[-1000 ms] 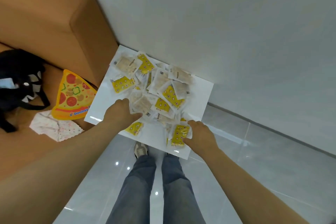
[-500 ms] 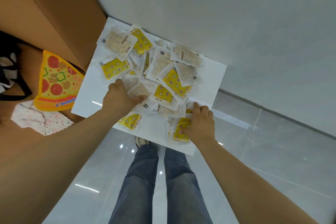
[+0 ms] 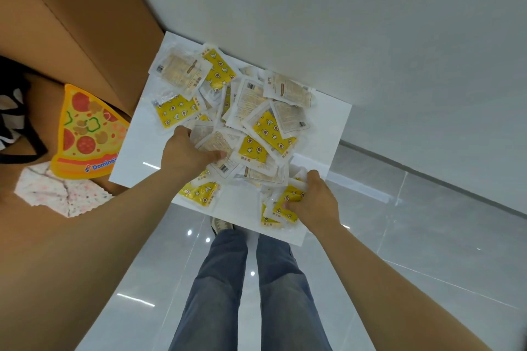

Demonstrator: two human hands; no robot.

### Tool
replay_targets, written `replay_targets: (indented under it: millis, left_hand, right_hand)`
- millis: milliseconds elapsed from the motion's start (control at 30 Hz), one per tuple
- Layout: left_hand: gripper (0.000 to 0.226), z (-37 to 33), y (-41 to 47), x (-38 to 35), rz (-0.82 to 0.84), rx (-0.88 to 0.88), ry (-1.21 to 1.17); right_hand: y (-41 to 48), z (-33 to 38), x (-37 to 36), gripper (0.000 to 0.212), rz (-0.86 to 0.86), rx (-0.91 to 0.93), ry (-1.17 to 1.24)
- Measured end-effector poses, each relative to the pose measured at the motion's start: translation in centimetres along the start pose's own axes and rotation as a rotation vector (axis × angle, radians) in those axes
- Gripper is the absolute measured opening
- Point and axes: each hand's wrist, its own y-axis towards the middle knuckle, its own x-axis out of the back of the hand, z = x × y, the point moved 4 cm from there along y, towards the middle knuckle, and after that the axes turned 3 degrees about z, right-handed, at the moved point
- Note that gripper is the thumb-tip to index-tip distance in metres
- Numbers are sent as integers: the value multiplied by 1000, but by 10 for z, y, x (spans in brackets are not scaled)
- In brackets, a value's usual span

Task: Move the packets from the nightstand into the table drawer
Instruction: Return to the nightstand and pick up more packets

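We stand over the white nightstand [image 3: 134,159], set against the wall [image 3: 370,23], and the packets [image 3: 265,125] lie on it in one loose, overlapping heap, yellow and pale ones mixed; the table drawer is nowhere in view. Our hands work well apart along the heap's near side. The left hand [image 3: 185,157] digs into the near left edge, thumb pressed over a pale packet [image 3: 218,145], fingers tucked under where we cannot see them, so it looks clamped on a small bunch. The right hand [image 3: 316,204] curls round a few yellow packets [image 3: 285,202] by the front right corner. The film looks slick, so we judge it best to squeeze each bunch flat and lift straight up. A lone yellow packet [image 3: 199,192] beside the left wrist sits near the front edge and could slip to the floor [image 3: 399,236].
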Motion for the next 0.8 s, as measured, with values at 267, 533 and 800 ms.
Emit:
replay_targets:
  millis: [267, 533, 800]
  left_hand:
    - [41, 0, -18, 7, 59, 64, -174]
    - [34, 7, -62, 35, 32, 11, -212]
    - [30, -12, -112, 76, -7, -121, -222]
  right_hand:
    - [-23, 5, 15, 37, 8, 10, 49]
    - [-67, 11, 50, 36, -117, 6, 190]
    - [-126, 23, 95, 29, -266, 49, 366]
